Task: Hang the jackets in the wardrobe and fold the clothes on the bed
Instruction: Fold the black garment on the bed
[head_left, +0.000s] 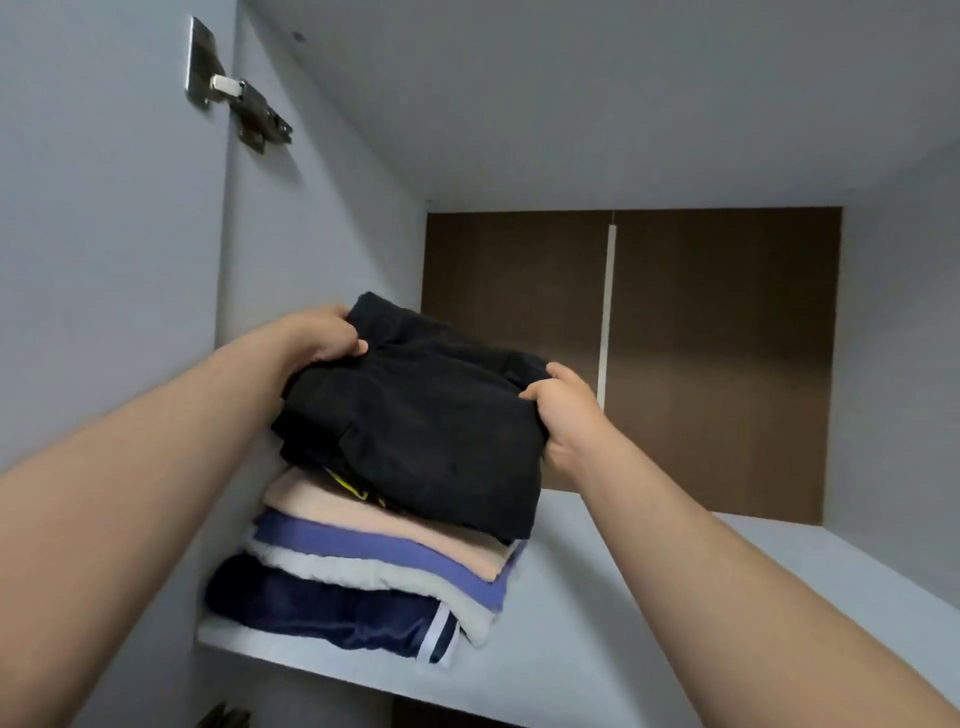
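A folded black garment (426, 415) sits on top of a pile of folded clothes (374, 566) at the left end of a white wardrobe shelf (597, 613). My left hand (327, 335) grips the garment's far left edge, thumb on top. My right hand (566, 415) grips its right edge, fingers curled under the fabric. Below the black garment lie a beige piece, a blue-violet one, a pale grey one and a dark navy one with white stripes.
The pile stands close to the wardrobe's left wall (311, 234). A metal door hinge (234, 98) sits at the upper left on the open door. The brown back panel (701, 353) closes the compartment. Bare shelf shows to the right of the pile.
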